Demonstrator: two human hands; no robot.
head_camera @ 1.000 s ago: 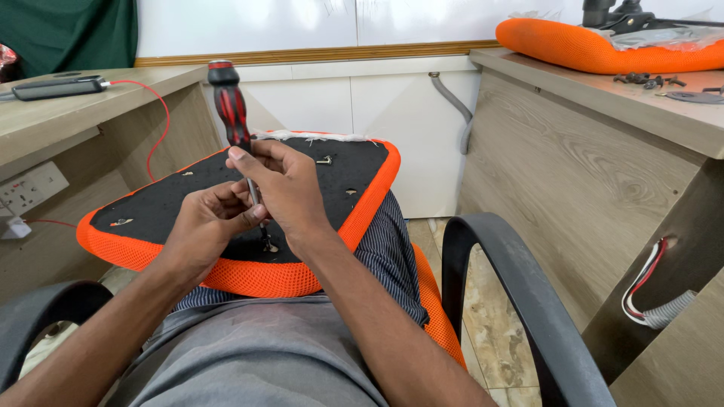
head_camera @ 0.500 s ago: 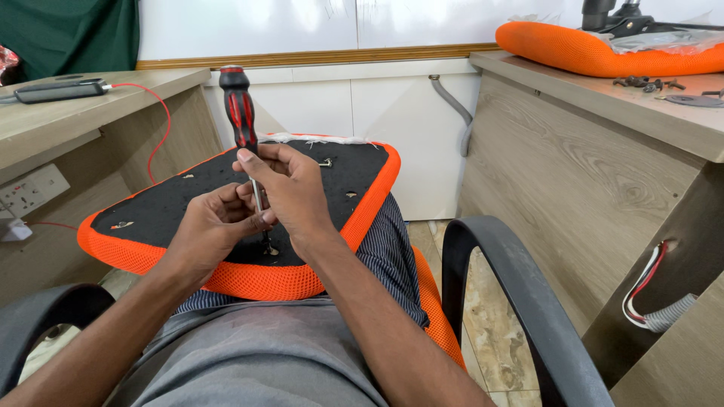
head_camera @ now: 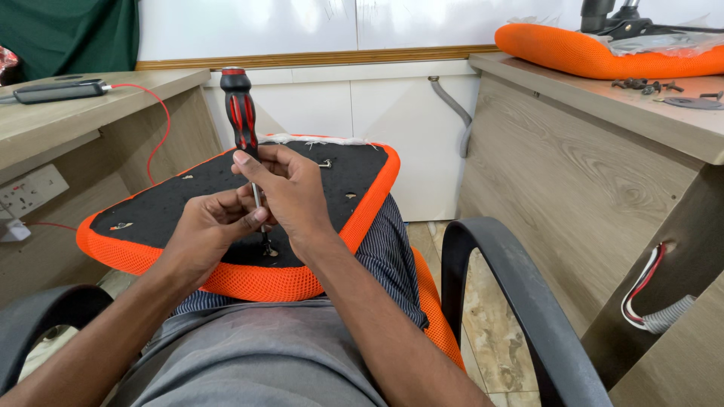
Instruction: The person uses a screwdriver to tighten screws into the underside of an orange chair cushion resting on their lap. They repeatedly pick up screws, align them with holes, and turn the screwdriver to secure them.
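An orange chair seat cushion (head_camera: 151, 260) lies upside down on my lap, its black underside (head_camera: 188, 200) facing up. A screwdriver (head_camera: 238, 113) with a red and black handle stands upright on a screw (head_camera: 268, 249) near the cushion's front edge. My right hand (head_camera: 290, 192) is wrapped around the lower handle and upper shaft. My left hand (head_camera: 211, 230) pinches the metal shaft just above the tip. Several small metal fittings (head_camera: 326, 163) dot the black underside.
Black armrests (head_camera: 513, 301) flank me. A wooden desk (head_camera: 603, 173) on the right carries another orange cushion (head_camera: 596, 53) and loose screws (head_camera: 641, 85). On the left desk (head_camera: 83, 117) lies a dark device (head_camera: 56, 91) with a red cable (head_camera: 162, 124). A wall socket (head_camera: 30, 192) sits below.
The screwdriver handle has shifted slightly right and my right hand has regripped lower on it. The cushion stays on my lap.
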